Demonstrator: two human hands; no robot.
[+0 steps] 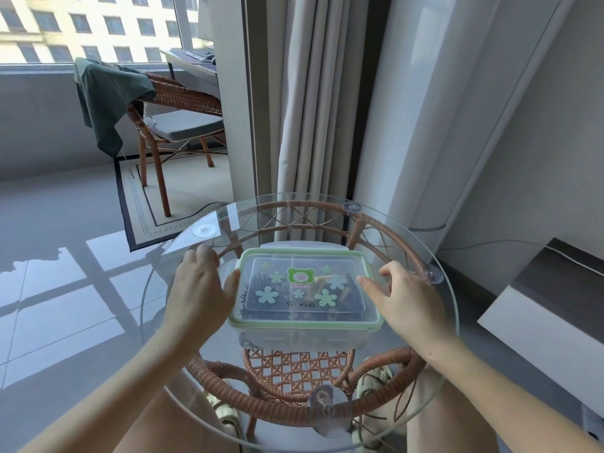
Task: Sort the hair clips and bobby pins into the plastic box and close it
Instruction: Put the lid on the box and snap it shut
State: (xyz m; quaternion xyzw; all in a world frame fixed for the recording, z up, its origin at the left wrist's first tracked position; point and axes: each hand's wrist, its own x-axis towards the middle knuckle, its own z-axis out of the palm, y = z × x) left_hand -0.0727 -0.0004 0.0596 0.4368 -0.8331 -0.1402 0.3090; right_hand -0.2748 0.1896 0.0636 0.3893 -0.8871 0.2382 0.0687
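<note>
A clear plastic box [305,335] with a green-rimmed lid [304,256] stands in the middle of the round glass table [434,351]. The lid lies on top and carries a bear sticker and flower stickers. Dark and gold hair clips show dimly through it. My left hand [199,289] is at the box's left side, thumb touching the lid's edge, fingers loosely bent. My right hand [407,297] hovers at the right side, thumb over the lid's right edge, fingers relaxed. Neither hand holds anything.
The glass top rests on a rattan frame [385,230] with suction cups [328,408]. A curtain [313,109] hangs behind the table. A rattan chair [183,122] draped with a green cloth stands at the back left. A white cabinet [549,308] is on the right.
</note>
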